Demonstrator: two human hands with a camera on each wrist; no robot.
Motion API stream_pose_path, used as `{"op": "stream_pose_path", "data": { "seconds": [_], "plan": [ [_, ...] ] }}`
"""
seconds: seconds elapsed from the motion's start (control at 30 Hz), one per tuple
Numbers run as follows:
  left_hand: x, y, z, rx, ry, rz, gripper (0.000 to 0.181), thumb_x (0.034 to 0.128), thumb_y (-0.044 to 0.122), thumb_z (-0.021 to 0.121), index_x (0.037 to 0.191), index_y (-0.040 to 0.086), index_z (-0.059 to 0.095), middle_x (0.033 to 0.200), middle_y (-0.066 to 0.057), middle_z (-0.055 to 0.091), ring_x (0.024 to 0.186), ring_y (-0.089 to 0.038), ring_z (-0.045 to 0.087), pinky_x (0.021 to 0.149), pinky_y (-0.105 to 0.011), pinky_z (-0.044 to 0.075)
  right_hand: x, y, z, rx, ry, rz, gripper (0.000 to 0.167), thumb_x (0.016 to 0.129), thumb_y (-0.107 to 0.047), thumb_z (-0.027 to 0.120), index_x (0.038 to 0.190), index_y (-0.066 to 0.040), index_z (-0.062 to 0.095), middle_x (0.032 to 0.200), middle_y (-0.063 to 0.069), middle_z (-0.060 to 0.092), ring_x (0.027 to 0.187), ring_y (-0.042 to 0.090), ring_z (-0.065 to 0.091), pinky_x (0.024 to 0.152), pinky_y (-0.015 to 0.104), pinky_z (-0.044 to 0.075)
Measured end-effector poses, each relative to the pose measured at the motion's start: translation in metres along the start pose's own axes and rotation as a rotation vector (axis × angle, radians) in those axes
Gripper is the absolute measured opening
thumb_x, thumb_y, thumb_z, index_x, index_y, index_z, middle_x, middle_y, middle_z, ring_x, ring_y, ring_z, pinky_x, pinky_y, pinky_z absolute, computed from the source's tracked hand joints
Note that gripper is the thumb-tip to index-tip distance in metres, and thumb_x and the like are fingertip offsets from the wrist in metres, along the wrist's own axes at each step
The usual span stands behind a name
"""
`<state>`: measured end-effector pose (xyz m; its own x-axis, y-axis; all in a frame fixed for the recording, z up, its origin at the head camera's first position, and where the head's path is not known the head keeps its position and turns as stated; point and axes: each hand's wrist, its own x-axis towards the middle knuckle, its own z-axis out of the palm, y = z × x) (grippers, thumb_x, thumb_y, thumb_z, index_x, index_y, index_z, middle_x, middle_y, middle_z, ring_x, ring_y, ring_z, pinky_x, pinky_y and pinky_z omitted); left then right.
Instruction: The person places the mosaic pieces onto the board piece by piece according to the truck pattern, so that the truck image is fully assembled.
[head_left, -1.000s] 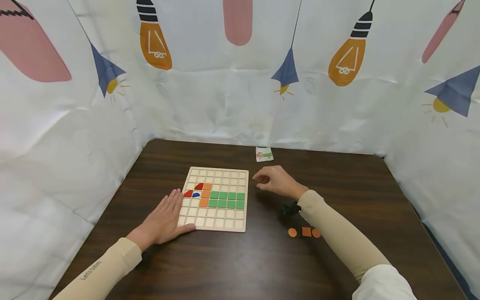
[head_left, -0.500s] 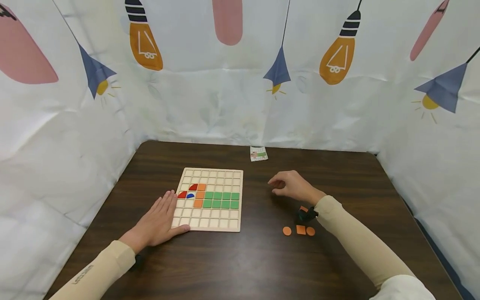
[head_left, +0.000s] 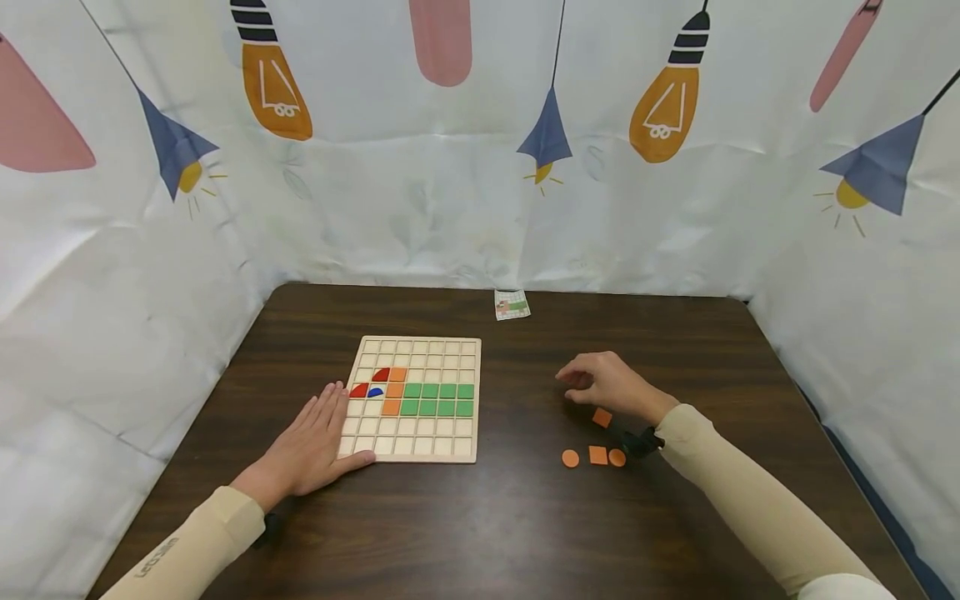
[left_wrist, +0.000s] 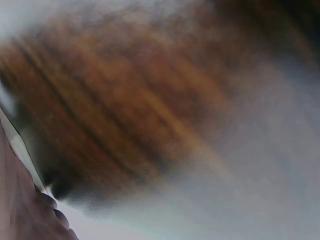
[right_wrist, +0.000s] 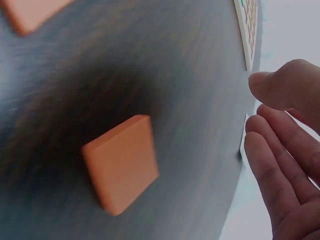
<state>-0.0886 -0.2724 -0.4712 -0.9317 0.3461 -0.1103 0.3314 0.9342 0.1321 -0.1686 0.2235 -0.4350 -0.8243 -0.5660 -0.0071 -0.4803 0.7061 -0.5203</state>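
Observation:
A pale wooden grid board (head_left: 427, 429) lies on the table, bearing green squares (head_left: 429, 391), orange squares (head_left: 393, 390), red quarter-round pieces (head_left: 360, 391) and a small blue half-round piece (head_left: 376, 392). My left hand (head_left: 307, 446) rests flat along the board's left edge, its thumb at the front corner. To the right of the board, my right hand (head_left: 611, 383) is above the table with fingers loosely bent; the right wrist view shows nothing between thumb and fingertips. Just below that hand lies a loose orange square (head_left: 602, 417), seen close in the right wrist view as an orange tile (right_wrist: 122, 165).
Nearer the front lie an orange disc (head_left: 570, 458), another orange square (head_left: 597, 455) and a second orange disc (head_left: 617, 457). A small printed card (head_left: 512, 305) sits at the table's back edge. White printed curtain (head_left: 450, 208) surrounds the dark wooden table (head_left: 480, 533).
My right hand has moved right and slightly nearer, away from the board, uncovering the orange square beneath its wrist. The left hand stays on the board; the head view has shifted slightly.

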Motion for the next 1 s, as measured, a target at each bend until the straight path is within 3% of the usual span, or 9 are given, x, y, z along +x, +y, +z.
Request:
{"op": "stream_pose_path", "data": {
  "seconds": [0.5,1.0],
  "plan": [
    [0.001,-0.002,0.001,-0.001,0.0,0.0,0.119,0.0912,0.079,0.052,0.161,-0.01,0.017,0.171,-0.029,0.018,0.159,-0.047,0.017,0.128,-0.064,0.02,-0.04,0.02,0.006,0.066,0.06,0.032,0.035,0.087,-0.016,0.084,0.121,-0.014,0.076,0.109,0.001,0.077,0.092,0.012,0.07,0.08,0.029,0.061],
    [0.001,-0.001,0.0,-0.015,-0.015,-0.005,0.119,0.0913,0.079,0.052,0.161,-0.01,0.016,0.171,-0.029,0.016,0.16,-0.047,0.016,0.128,-0.065,0.019,-0.062,0.038,0.015,0.115,0.086,0.092,0.041,0.084,-0.025,0.087,0.123,-0.016,0.075,0.111,-0.004,0.076,0.094,0.01,0.069,0.082,0.026,0.06]
  ]
}}
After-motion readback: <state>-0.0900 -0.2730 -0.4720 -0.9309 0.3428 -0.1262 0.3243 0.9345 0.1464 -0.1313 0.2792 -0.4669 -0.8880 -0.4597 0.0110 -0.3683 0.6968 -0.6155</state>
